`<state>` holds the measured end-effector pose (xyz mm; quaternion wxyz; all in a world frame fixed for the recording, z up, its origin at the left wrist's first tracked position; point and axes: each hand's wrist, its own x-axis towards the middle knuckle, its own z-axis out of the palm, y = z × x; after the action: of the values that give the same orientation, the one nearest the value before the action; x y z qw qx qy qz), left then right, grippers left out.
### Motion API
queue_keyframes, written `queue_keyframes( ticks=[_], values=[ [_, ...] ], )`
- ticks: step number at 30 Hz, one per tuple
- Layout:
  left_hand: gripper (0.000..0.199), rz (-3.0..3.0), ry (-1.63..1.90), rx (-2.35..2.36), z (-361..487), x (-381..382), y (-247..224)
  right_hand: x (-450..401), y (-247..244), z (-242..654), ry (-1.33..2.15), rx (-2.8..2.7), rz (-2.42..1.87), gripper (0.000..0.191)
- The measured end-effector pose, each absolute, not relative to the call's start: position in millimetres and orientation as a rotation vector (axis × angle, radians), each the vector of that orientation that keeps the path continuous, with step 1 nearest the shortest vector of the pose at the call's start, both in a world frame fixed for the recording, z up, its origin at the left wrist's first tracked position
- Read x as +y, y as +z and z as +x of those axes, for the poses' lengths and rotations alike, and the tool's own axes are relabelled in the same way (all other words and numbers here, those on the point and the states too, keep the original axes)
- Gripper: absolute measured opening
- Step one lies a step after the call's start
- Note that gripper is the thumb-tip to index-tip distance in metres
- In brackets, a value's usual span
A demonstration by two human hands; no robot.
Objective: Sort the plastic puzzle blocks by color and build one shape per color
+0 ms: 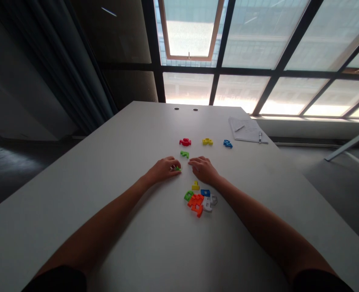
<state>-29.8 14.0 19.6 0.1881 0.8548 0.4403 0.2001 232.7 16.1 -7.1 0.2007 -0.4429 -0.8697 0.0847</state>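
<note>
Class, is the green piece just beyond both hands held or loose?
Loose: the green piece lies on the table, apart from the left hand and right hand.

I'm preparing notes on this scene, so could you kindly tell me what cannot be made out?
All in the head view:
Full shape of the green piece in the left hand: partly covered by fingers.
Anything beneath the right hand: hidden by the hand itself.
Writing on the paper: too small to read.
Left sleeve and right sleeve: cut off by the bottom edge.
</note>
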Motion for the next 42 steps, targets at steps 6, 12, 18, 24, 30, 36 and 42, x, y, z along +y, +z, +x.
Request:
queue_keyframes(
  ticks=[6,12,18,24,30,36,42],
  values=[
    [0.016,2.450,0.653,1.314,-20.7,29.0,14.5,17.1,-8.5,232.6,0.222,-2.433,-1.224,0.036],
    [0.024,2.466,0.694,1.356,-14.3,51.9,11.2,17.0,-9.1,233.2,0.205,-2.420,-1.216,0.036],
    [0.023,2.398,0.795,1.519,-10.6,52.9,8.7,15.5,-4.4,232.2,0.240,-2.414,-1.243,0.040],
    [0.016,2.383,0.742,1.529,-9.0,57.4,7.7,16.8,-3.9,230.4,0.244,-2.425,-1.290,0.050],
    [0.011,2.353,0.763,1.533,-1.2,61.8,7.2,20.2,-6.4,228.9,0.260,-2.496,-1.332,0.061],
    [0.010,2.351,0.787,1.539,5.2,61.7,6.4,20.2,-5.8,228.0,0.265,-2.531,-1.336,0.063],
    [0.010,2.353,0.833,1.547,6.5,59.5,2.5,19.7,-4.4,228.2,0.273,-2.533,-1.338,0.062]
  ],
)
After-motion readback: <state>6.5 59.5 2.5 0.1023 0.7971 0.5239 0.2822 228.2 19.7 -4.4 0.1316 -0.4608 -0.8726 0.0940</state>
